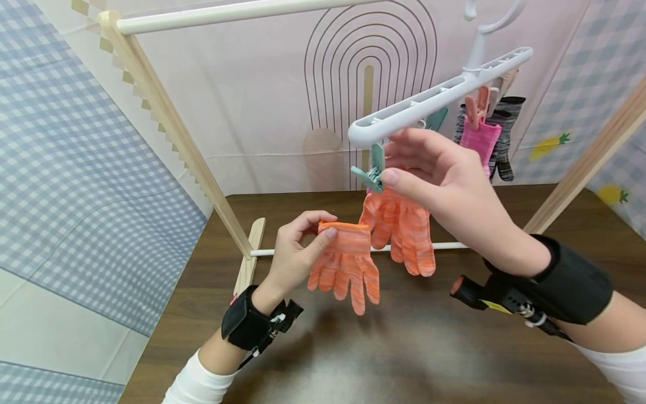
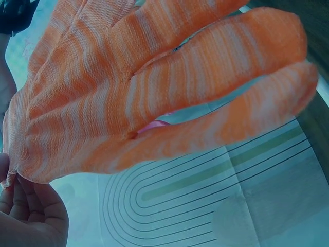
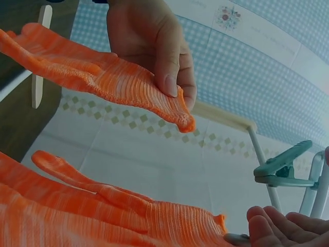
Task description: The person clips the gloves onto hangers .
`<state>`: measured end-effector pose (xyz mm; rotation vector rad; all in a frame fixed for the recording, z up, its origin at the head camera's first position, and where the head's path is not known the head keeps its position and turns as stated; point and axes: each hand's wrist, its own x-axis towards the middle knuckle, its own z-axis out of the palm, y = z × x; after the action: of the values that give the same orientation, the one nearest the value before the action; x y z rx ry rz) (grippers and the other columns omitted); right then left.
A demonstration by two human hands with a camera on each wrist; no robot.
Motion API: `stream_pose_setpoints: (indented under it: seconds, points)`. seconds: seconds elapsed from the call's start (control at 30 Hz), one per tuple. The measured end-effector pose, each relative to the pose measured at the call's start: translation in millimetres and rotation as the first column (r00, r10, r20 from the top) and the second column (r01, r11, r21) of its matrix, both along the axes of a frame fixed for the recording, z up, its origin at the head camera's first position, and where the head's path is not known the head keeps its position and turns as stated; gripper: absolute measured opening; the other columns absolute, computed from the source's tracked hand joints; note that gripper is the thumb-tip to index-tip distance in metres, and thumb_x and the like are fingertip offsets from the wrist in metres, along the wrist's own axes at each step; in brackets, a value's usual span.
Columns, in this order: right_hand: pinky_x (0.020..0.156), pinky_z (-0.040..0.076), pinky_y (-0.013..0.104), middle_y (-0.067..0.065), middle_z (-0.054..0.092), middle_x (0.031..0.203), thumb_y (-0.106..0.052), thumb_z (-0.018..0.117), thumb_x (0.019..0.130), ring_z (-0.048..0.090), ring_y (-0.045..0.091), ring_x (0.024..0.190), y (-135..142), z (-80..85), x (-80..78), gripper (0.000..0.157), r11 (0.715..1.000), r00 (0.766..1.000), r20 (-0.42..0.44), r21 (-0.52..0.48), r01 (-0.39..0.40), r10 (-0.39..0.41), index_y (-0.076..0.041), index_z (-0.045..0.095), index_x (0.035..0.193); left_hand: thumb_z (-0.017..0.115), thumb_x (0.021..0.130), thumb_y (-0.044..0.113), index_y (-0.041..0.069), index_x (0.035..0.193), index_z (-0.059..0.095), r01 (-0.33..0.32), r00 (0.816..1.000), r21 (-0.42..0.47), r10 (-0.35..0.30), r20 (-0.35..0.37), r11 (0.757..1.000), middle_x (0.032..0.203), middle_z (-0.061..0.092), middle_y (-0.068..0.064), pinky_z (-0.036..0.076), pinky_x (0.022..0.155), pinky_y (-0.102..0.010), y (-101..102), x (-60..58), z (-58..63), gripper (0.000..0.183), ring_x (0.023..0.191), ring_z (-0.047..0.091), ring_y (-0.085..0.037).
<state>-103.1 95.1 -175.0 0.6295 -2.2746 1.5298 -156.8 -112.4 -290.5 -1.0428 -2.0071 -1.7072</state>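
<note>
My left hand [image 1: 303,247] pinches the cuff of an orange striped glove [image 1: 348,264] between thumb and fingers, and the glove's fingers hang down. In the right wrist view this glove [image 3: 113,77] is held by its cuff edge. A second orange glove [image 1: 411,235] hangs behind, below the white hanger [image 1: 439,92]. My right hand [image 1: 449,179] is raised beside the hanger's near end, thumb and fingers apart. Close to its thumb is a green clothespin [image 1: 375,171] that hangs from the hanger; in the right wrist view this clothespin [image 3: 285,167] stands apart from the fingertips.
Pink clothespins [image 1: 476,106] hold a pink cloth item [image 1: 479,140] farther along the hanger, near dark grey knitted items [image 1: 507,129]. A wooden rack post [image 1: 166,123] rises at left, another at right. A white bar [image 1: 242,12] crosses above the brown table [image 1: 404,348].
</note>
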Motion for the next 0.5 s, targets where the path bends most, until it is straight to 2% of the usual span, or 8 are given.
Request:
stream_pose_setpoints:
  seconds: [0.2,0.5]
  points:
    - [0.086,0.044,0.019,0.006,0.056,0.114,-0.020,0.060,0.083,0.056,0.012,0.099,-14.3,6.1,-1.1,0.043,0.996,0.998,0.041,0.068,0.053,-0.055,-0.008,0.047,0.123,0.058,0.084,0.009,-0.002,0.098,0.058,0.001,1.000,0.008,-0.001,0.000,1.000,0.087,0.060,-0.015,0.046,0.067,-0.023,-1.9,0.0,-0.4,0.019,0.073,0.053,-0.008]
    - [0.078,0.047,0.019,0.006,0.059,0.108,-0.017,0.063,0.081,0.059,0.010,0.088,-28.3,5.9,-8.4,0.046,0.996,0.997,0.063,0.073,0.048,-0.053,-0.005,0.046,0.122,0.056,0.086,0.024,-0.003,0.099,0.058,0.017,1.000,0.021,-0.016,-0.022,1.000,0.087,0.060,-0.016,0.046,0.067,-0.022,-3.1,-2.3,-0.3,0.030,0.072,0.053,-0.008]
